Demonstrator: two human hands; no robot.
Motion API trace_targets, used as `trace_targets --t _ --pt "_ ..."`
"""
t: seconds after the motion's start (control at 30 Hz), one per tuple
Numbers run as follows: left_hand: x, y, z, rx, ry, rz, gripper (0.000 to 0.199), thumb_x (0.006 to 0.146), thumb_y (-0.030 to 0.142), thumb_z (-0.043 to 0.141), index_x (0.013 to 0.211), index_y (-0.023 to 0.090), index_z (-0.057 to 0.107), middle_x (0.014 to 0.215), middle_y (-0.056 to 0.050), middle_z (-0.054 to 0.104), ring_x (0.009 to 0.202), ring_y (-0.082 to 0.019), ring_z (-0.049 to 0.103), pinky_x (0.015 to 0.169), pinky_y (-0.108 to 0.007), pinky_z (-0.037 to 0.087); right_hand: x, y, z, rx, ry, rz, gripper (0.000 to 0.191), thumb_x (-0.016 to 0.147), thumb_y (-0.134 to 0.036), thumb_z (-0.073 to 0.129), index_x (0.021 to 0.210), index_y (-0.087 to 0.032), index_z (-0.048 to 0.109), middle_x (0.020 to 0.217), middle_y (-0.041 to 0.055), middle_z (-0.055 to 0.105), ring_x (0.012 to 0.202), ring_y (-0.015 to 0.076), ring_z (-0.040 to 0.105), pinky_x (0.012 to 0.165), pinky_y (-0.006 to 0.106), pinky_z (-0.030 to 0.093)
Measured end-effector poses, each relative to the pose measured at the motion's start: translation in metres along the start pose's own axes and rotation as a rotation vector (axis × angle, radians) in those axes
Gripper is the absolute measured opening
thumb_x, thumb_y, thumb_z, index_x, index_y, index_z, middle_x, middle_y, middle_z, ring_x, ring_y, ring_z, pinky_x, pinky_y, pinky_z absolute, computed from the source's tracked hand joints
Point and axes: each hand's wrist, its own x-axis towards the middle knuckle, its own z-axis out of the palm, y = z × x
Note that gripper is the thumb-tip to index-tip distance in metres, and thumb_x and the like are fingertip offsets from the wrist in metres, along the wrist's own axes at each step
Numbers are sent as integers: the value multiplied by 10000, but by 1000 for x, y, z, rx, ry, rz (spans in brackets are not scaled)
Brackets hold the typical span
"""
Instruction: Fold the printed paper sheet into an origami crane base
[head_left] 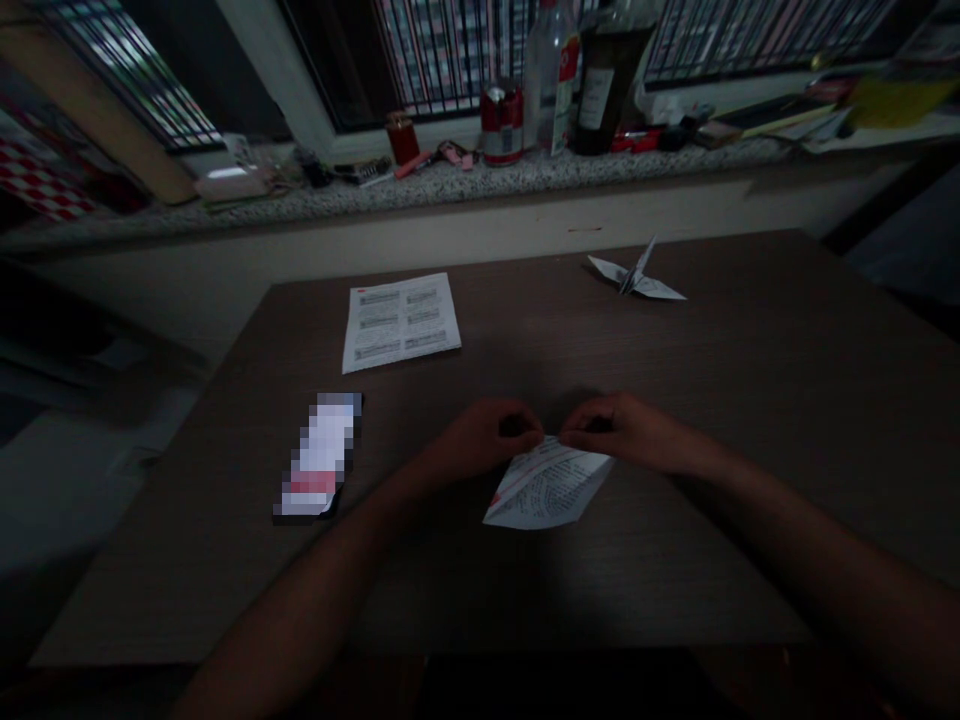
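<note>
A folded sheet of printed paper (553, 488) is between my hands, above the front middle of the table. My left hand (487, 435) pinches its far edge between thumb and fingers. Close beside it, my right hand (626, 430) pinches the same edge a little to the right. The paper has small text and a red stripe along its left side, and its near part spreads toward me. Some of the far edge is hidden by my fingertips. At the back right of the table stands a folded paper crane (637, 280).
A printed sheet (401, 320) lies at the back left of the wooden table (517, 345). Nearer on the left is a lit phone (319, 455) with a blurred screen. Behind, the stone windowsill (300, 205) carries bottles, a red can (502, 125) and small clutter.
</note>
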Motion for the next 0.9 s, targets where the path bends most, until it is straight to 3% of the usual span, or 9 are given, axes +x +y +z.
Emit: trace_targets --t 0.23,0.53,0.7,0.9 --pt "0 -6 0 -20 41 4 128 903 272 680 932 157 727 892 -32 742 794 -155 674 747 -270 510 -1 5 -6 -50 57 -60 342 925 -511 626 886 -184 719 796 36 693 735 186 628 666 318 476" --pt "-2 -3 1 -70 38 -4 130 885 291 677 915 165 686 859 -18 709 786 -154 660 734 -267 507 2 9 -6 -16 142 -76 312 892 -501 671 906 -200 751 887 52 748 850 215 686 774 348 509" --pt "-3 -4 -4 -47 65 -25 145 888 310 674 909 167 682 862 -19 705 782 -153 654 721 -265 501 -1 11 -14 30 146 1 329 894 -514 656 902 -195 737 798 33 722 721 184 651 656 317 491" --pt "-4 -6 -6 -38 51 -19 171 890 343 669 904 173 682 862 -29 706 784 -164 655 716 -276 504 -1 12 -15 59 145 -9 323 890 -518 664 873 -199 714 778 27 704 715 170 646 671 314 507"
